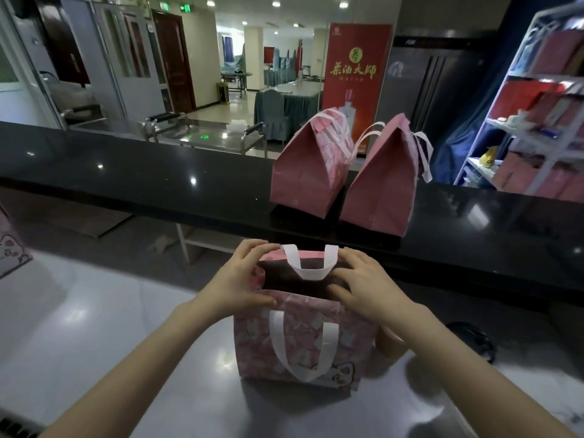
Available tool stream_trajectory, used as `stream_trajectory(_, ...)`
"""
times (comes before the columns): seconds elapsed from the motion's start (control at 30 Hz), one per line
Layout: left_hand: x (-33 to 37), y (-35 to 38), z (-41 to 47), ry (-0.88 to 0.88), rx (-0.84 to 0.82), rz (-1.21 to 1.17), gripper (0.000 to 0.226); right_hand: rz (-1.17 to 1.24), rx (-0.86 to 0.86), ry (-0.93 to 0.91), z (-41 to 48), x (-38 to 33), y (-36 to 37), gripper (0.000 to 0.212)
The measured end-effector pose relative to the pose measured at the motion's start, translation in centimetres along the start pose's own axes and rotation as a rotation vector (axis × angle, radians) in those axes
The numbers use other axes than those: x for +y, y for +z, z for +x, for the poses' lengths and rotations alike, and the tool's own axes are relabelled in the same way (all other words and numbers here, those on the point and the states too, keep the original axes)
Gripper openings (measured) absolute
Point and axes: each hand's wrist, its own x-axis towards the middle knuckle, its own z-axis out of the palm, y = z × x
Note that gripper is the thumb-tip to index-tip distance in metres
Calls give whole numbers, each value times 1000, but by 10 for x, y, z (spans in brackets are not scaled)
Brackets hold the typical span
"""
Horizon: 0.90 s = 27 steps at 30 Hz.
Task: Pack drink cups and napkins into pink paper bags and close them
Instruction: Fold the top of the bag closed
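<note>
Now: both hands at the mouth of an open pink bag

A pink patterned paper bag [300, 343] with white ribbon handles stands upright on the pale glossy counter [110, 327], close in front of the person. Its top is open and the inside is too dark to read. The left hand [240, 279] grips the left end of the opening, fingers curled over the far rim and thumb on the near rim. The right hand [363, 286] holds the right end the same way. The far white handle [311, 263] stands up between the two hands, and the near handle hangs down the front face. A tan paper cup [390, 343] stands just beside the bag's right side, partly hidden by the right wrist. Beyond, on the raised black stone ledge [158, 175], two closed plain pink paper bags [303, 178] sit side by side with their tops folded to a peak.
</note>
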Motion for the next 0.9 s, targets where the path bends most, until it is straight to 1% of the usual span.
stream_trajectory(0.13, -12, 2, 16, 6, -13, -46, 106, -19, -39, 95, 14, 3, 0, 47)
stream_trajectory(0.17, -14, 2, 19, 10, -14, -61, 107, 8, -22, 116, 16, 2, -1, 47)
stream_trajectory(0.27, -21, 0, 24, 33, -13, -79, 110, 138, 106, 130, 19, 0, -2, 33)
stream_trajectory(0.33, -27, 1, 25, 26, -25, -85, 110, 293, 161, 132, 14, -2, -1, 31)
stream_trajectory(0.43, -33, 2, 26, 21, -38, -44, 108, 476, 138, 130, 4, -1, 1, 41)
stream_trajectory(0.5, -34, 3, 27, 25, -38, -36, 105, 544, 128, 136, -2, 2, 1, 46)
stream_trajectory(0.6, -34, 4, 30, 46, -57, -27, 107, 624, 129, 157, -4, 3, -3, 54)
stream_trajectory(0.67, -32, 5, 33, 56, -92, -38, 106, 696, 84, 168, -2, 1, -8, 59)
stream_trajectory(0.73, -31, 6, 36, 56, -97, -44, 98, 692, 4, 157, 0, -3, -13, 67)
stream_trajectory(0.8, -30, 7, 38, 36, -64, -29, 87, 632, -83, 136, -1, -6, -18, 75)
stream_trajectory(0.9, -29, 13, 38, -21, 7, -9, 73, 450, -206, 88, -7, -7, -23, 88)
